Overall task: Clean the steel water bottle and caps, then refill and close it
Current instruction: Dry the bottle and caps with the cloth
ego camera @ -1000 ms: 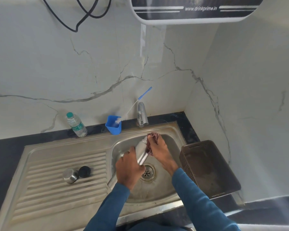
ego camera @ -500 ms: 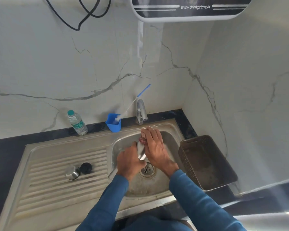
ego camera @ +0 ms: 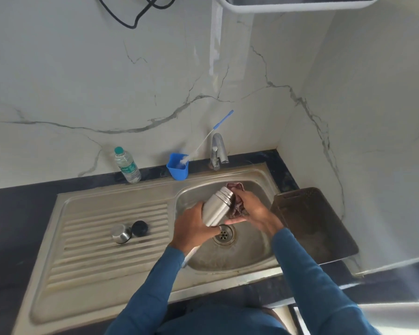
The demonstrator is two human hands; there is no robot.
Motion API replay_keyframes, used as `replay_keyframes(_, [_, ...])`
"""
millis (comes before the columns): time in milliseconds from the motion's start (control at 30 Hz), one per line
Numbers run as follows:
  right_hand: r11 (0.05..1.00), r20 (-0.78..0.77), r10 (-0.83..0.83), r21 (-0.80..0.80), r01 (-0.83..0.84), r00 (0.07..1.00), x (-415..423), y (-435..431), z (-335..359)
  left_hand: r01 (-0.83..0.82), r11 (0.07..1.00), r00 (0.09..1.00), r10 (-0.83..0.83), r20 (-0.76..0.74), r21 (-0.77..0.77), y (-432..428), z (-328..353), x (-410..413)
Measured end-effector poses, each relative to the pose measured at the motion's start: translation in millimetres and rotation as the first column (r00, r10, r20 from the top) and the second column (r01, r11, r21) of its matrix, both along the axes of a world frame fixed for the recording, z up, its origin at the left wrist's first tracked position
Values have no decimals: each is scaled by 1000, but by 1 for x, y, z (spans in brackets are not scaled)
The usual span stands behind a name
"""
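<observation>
Over the sink basin (ego camera: 249, 252) I hold the steel water bottle (ego camera: 217, 209), tilted with its open neck toward the back wall. My left hand (ego camera: 191, 229) grips its lower body. My right hand (ego camera: 250, 211) presses a reddish scrubbing cloth (ego camera: 236, 201) against the bottle's right side near the neck. A steel cap (ego camera: 120, 233) and a black inner cap (ego camera: 139, 228) lie side by side on the ribbed drainboard (ego camera: 107, 257) to the left.
A tap (ego camera: 217, 151) stands behind the basin. A blue cup (ego camera: 178, 166) with a long bottle brush (ego camera: 208, 136) and a plastic water bottle (ego camera: 127, 165) stand at the wall. A dark basket (ego camera: 315, 226) sits right of the sink. A water purifier (ego camera: 295, 3) hangs above.
The right hand with the cloth slid from on top of the bottle to its right side, uncovering the neck. The bottle sits a little higher in the left hand.
</observation>
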State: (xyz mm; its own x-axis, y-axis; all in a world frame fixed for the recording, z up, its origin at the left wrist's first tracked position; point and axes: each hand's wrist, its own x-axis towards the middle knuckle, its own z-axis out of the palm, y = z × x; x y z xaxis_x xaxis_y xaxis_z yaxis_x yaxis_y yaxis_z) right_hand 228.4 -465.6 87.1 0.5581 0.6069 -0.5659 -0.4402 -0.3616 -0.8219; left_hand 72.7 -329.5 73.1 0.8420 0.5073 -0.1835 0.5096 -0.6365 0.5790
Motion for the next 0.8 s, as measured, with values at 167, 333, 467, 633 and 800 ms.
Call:
replay_keyframes(167, [975, -143, -175, 113, 192, 974, -20, 8, -25, -88, 949, 996, 87, -17, -303, 4, -6, -7])
replay_keyframes(333, [986, -68, -121, 105, 128, 990, -38, 9, -19, -15, 938, 993, -27, -117, -346, 7, -5, -6])
replay_keyframes(467, [955, -94, -280, 78, 287, 956, -35, 12, -23, 78, 914, 974, -155, -164, -399, 11, 3, -8])
replay_keyframes(633, [878, -274, -449, 43, 478, 850, -15, 4, -37, 79, 909, 973, -160, -168, -408, 19, 12, -23])
replay_keyframes(800, [854, -456, -463, 0, 520, 760, -13, 4, -49, -196, 918, 978, 210, 3, -345, 8, 22, -35])
